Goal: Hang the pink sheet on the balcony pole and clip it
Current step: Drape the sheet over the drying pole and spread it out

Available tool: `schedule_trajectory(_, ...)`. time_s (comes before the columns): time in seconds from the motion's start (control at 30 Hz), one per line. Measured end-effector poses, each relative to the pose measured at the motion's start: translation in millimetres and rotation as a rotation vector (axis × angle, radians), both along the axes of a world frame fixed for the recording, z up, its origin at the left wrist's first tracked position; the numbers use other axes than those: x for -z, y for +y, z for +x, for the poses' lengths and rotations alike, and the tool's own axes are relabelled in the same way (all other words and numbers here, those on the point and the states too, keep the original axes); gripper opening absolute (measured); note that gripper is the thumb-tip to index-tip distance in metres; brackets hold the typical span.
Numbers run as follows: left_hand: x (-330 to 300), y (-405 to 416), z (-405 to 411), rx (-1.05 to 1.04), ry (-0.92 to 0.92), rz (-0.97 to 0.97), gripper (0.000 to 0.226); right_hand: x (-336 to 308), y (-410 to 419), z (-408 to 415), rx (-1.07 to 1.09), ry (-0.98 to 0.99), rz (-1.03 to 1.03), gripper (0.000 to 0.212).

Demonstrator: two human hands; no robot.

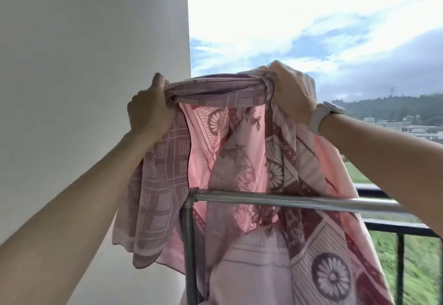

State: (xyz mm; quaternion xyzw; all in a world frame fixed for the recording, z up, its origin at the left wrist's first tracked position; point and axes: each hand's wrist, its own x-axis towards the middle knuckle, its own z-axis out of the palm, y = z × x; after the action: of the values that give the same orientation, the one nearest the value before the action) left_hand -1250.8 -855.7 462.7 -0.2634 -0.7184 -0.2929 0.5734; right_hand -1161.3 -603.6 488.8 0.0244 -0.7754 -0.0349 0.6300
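- Above the metal pole, both hands hold the pink sheet raised against the sky.
- The left hand is closed in a fist on one bunched end of the sheet's upper edge, knuckles towards the white wall.
- The right hand is clamped over the other gathered end, fingers curled down on the cloth; a white watch sits on that wrist.
- Between the two fists the edge is rolled into a taut band with a checked maroon border.
- Below it the sheet hangs in loose folds, pink with maroon flower-wheel patterns, falling behind the horizontal pole and its upright post; it is not laid over the pole.
- One checked corner dangles under the left forearm, beside the wall.
- To the right, a dark balcony railing runs before green grass, distant buildings and wooded hills.
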Motion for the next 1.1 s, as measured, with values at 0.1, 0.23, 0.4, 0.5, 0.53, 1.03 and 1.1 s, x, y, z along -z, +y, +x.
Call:
schedule_trajectory(0.1, 38.1, -6.3, 30.1, 0.266, -0.133, 0.005, 0.015, 30.6, -5.2, 37.8, -0.116, 0.048, 0.035, 0.019)
schedule_trajectory(0.23, 108.4, -9.7, 58.1, 0.446, -0.39, -0.144, 0.02, 96.3, -11.4, 79.5, -0.149, -0.011, 0.046, 0.014)
schedule_trajectory(0.4, 174.5, -16.1, 98.9, 0.506, -0.556, -0.198, 0.031, 165.0, -16.6, 124.3, -0.162, -0.157, 0.066, 0.02)
schedule_trajectory(0.5, 208.9, -24.7, 134.8, 0.474, -0.538, -0.252, 0.038, 188.8, -17.6, 143.9, -0.209, -0.225, 0.066, 0.022)
schedule_trajectory(0.53, 220.6, -26.3, 146.5, 0.435, -0.511, -0.284, 0.039, 195.8, -17.3, 148.6, -0.22, -0.226, 0.068, 0.023)
schedule_trajectory(1.03, 354.1, 23.2, 318.1, 0.219, -0.728, -0.209, 0.039, 318.5, -9.2, 218.0, -0.461, -0.524, -0.415, 0.048)
schedule_trajectory(1.1, 359.2, 26.1, 322.7, 0.251, -0.749, -0.176, 0.041, 322.9, -19.2, 221.4, -0.512, -0.537, -0.69, 0.047)
